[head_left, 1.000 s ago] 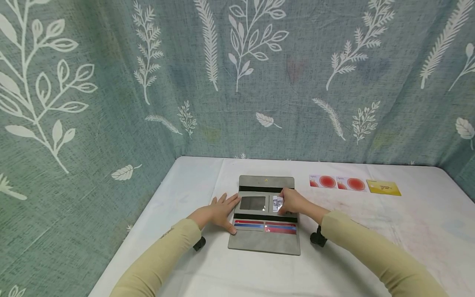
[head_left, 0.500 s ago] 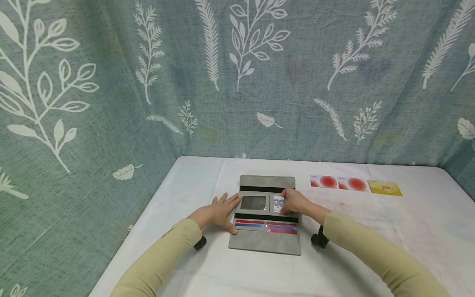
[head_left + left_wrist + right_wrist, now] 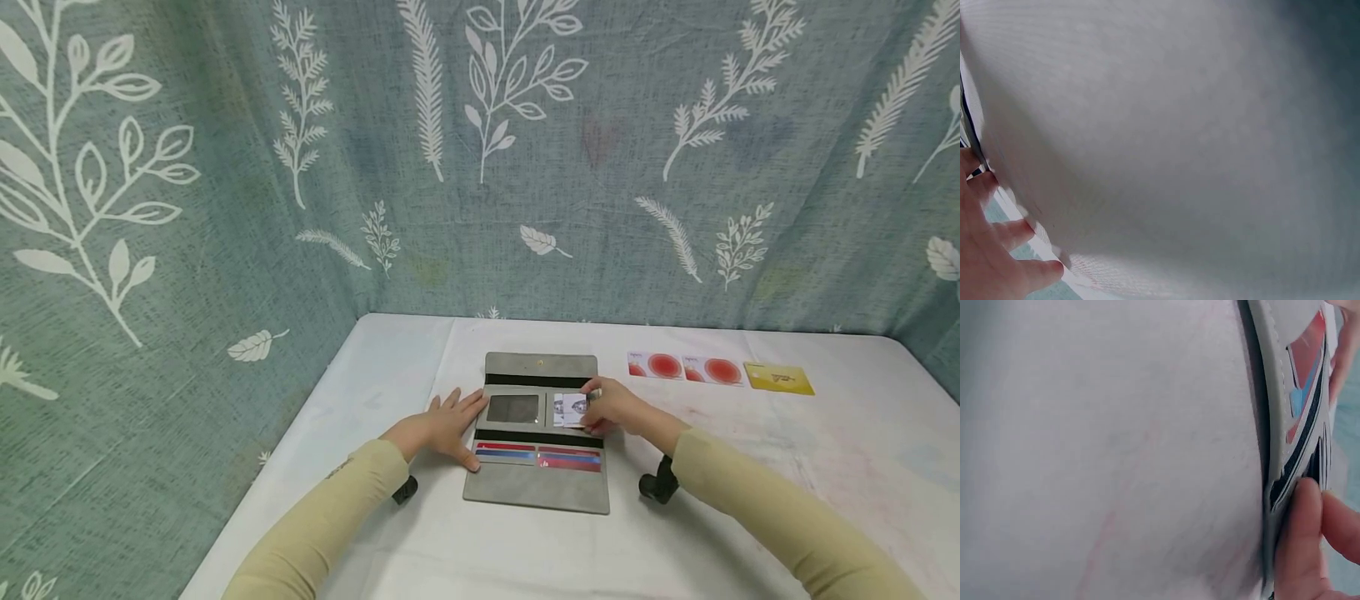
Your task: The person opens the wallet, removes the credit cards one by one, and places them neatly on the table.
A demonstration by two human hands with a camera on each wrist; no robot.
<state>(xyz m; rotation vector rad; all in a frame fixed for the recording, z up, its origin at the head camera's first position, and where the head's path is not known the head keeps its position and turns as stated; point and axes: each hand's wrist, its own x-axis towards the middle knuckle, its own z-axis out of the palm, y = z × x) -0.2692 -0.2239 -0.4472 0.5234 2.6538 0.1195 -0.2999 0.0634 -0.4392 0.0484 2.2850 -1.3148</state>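
A grey wallet [image 3: 536,492] lies unfolded on the table in the head view. Its middle panel has a dark window [image 3: 513,409] on the left and a pocket on the right. My right hand [image 3: 617,407] pinches a white card [image 3: 574,407] with a dark picture at that right pocket. Part of a similar picture shows just left of the card. My left hand [image 3: 441,431] rests with spread fingers along the wallet's left edge. Red and blue cards [image 3: 568,458] sit in slots on the lower panel. In the right wrist view, right fingers [image 3: 1302,531] are at the wallet's edge.
At the back right, two white cards with red circles [image 3: 664,366] [image 3: 722,371] and a yellow card [image 3: 780,378] lie in a row. A white cloth covers the table [image 3: 525,554]. A green leaf-patterned curtain [image 3: 450,167] hangs behind and on the left.
My right hand has moved right with the pinched card, which has slid partway out over the right pocket. My left hand has stayed on the wallet's edge.
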